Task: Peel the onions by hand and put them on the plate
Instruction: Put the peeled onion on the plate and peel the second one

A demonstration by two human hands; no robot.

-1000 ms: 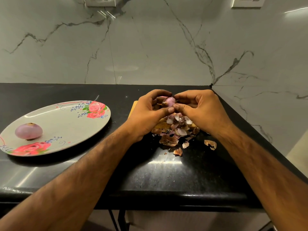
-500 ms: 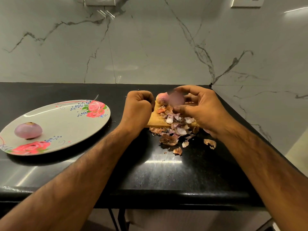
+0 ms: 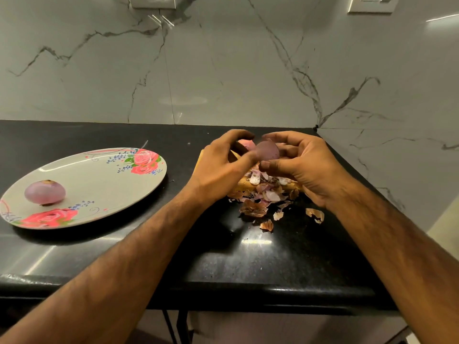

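Purple peeled onion [image 3: 44, 192] lies on the plate [image 3: 104, 194]; left hand [image 3: 218, 167] and right hand [image 3: 308, 165] grip a second onion [image 3: 268, 150]; third onion [image 3: 246, 145] waits behind.

Glossy blk stone counter [image 3: 273, 264], shiny plate [image 3: 99, 184], wood board [image 3: 244, 187] w/ papery skins [image 3: 253, 208].

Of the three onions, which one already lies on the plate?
The peeled onion at the left of the flowered plate. The right hand holds a second onion, and a third onion sits on the wooden board behind it.
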